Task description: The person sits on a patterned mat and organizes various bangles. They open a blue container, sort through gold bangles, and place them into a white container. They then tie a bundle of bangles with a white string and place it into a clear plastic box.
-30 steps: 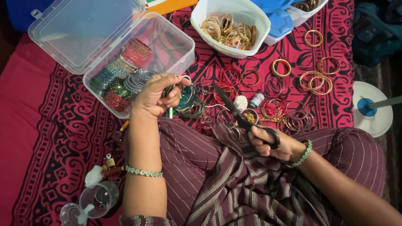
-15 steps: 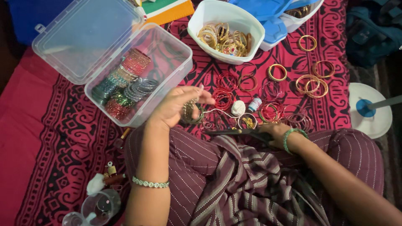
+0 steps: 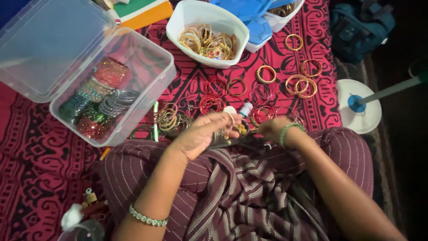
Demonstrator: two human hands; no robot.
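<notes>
My left hand (image 3: 198, 136) is closed on a small bunch of thin bangles (image 3: 219, 134), held just above my lap. My right hand (image 3: 269, 129), with a green bangle at the wrist, is right beside it and grips dark scissors (image 3: 234, 143). The blades point left under the bunch. Both hands meet over the edge of the red patterned cloth (image 3: 40, 151). A small pile of gold bangles (image 3: 168, 119) lies on the cloth just left of my left hand.
An open clear plastic box (image 3: 147, 102) at the left holds rows of coloured bangles. A white tub (image 3: 232, 31) of gold bangles stands at the top. Loose bangles (image 3: 299, 85) lie scattered to the right, beside a small bottle (image 3: 245, 108). A white round stand base (image 3: 368, 118) is at far right.
My left hand moved from the clear box toward my lap with the bangles. My right hand brought the scissors up and left to meet it.
</notes>
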